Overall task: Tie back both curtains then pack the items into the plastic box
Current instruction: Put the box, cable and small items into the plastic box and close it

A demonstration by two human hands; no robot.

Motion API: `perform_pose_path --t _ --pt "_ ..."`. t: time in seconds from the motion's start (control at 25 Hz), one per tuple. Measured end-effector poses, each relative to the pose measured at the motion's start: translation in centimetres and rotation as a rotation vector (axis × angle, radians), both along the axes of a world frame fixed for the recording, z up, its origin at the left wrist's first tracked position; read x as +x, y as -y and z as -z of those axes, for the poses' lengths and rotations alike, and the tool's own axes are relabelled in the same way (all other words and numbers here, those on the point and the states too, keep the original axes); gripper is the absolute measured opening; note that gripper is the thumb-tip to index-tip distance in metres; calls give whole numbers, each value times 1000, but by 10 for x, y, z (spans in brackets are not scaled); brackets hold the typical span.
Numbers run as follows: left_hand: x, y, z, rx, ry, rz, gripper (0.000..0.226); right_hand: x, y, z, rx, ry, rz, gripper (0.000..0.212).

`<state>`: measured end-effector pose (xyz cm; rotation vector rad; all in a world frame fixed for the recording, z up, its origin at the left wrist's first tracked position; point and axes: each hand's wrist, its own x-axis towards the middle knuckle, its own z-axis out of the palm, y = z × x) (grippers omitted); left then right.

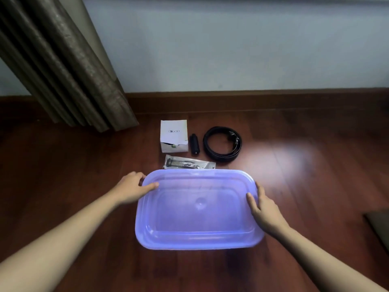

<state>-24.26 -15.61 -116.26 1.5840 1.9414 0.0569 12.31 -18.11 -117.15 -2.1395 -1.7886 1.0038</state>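
A translucent purple plastic box (197, 234) with its lid on sits on the wooden floor in front of me. My left hand (131, 187) grips its far left corner, thumb on the lid. My right hand (265, 209) holds the right edge, thumb on top. Beyond the box lie a small white carton (173, 135), a short black cylinder (194, 143), a coiled black belt (222, 144) and a clear packet (188, 165) with metal parts, which touches the box's far rim. A brown-grey curtain (69, 66) hangs at the upper left, slanting toward the left.
A pale wall with a dark wooden skirting board (252, 101) runs behind the items. A dark flat object (379, 226) lies at the right edge of the floor.
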Motion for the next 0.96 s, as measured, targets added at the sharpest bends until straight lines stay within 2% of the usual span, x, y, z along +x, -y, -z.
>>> perform_pose_path --t 0.12,0.24,0.36,0.48,0.6,0.72,0.8,0.88,0.96 --pt "7 3 5 91 70 -53 43 1 3 0 1 -10 21 58" --pt "13 4 10 158 47 -100 38 1 5 3 21 -13 39 56" --pt "14 0 6 103 58 -173 38 0 3 3 50 -31 49 57" --pt "19 -2 -6 57 28 -163 37 2 2 3 34 -74 100 69" --pt "23 -5 -13 29 -7 -143 32 0 3 6 36 -113 111 65" --pt "26 -6 -12 29 -64 -167 34 -4 0 7 116 -303 178 71" --pt "29 -3 -12 56 -104 -172 36 -7 -2 7 146 -320 179 73" --pt "28 -2 -18 85 -127 -181 36 -7 -5 8 177 -308 157 68" --pt "28 -3 -29 104 -133 -199 34 -5 -11 1 171 -360 192 51"
